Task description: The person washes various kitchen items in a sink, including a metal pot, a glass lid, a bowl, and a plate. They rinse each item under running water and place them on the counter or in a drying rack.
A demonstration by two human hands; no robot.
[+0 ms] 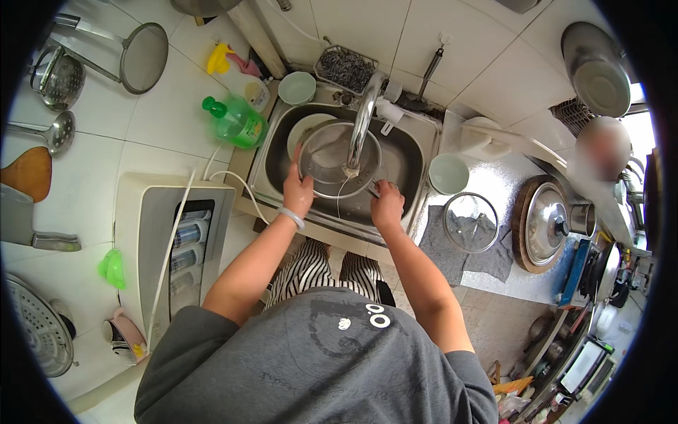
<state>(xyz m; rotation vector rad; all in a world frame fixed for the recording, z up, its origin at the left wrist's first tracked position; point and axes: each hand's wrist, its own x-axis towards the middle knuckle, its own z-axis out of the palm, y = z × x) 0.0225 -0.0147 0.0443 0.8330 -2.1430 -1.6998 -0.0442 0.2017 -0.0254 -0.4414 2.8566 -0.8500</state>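
Observation:
Over the stainless steel sink, my left hand grips the left rim of a round metal pan or bowl. My right hand is closed around its short handle at the lower right. The chrome faucet reaches over the vessel, and a thin stream runs from its spout near the rim. Whether the vessel holds water is hard to tell. A pale bowl lies in the basin, partly hidden behind the vessel.
A green soap bottle stands left of the sink, and a pale green bowl sits at its back corner. On the right counter are another bowl, a glass lid on a grey cloth, and a lidded pan on a wooden board.

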